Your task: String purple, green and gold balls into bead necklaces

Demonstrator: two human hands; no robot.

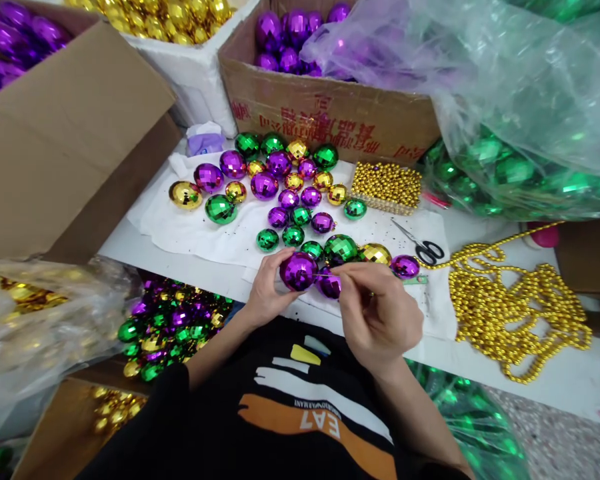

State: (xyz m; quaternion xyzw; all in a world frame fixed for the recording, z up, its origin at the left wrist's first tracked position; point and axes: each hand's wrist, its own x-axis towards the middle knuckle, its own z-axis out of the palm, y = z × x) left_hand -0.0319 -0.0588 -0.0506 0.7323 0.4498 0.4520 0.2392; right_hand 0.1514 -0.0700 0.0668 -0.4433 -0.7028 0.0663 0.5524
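Observation:
My left hand [270, 288] is closed around a shiny purple faceted bauble [299, 271], held above the near edge of the white cloth. A thin, pale needle-like piece [323, 275] runs from the bauble's right side to my right hand [383, 313], which pinches its other end. Whether it is a needle or a wire I cannot tell. Just behind the held bauble lies another purple bauble [329, 283], partly covered. Green bauble [341, 250] and gold bauble [375, 254] rest beyond my fingers. Black-handled scissors [429, 252] lie to the right on the cloth.
Purple, green and gold baubles cover the white cloth [170, 230]. A clear box of small gold beads [387, 187] stands behind. A gold bead garland [515, 307] is heaped at right. Cardboard box [330, 113] and plastic bag [520, 113] line the back; an open carton [70, 140] stands left.

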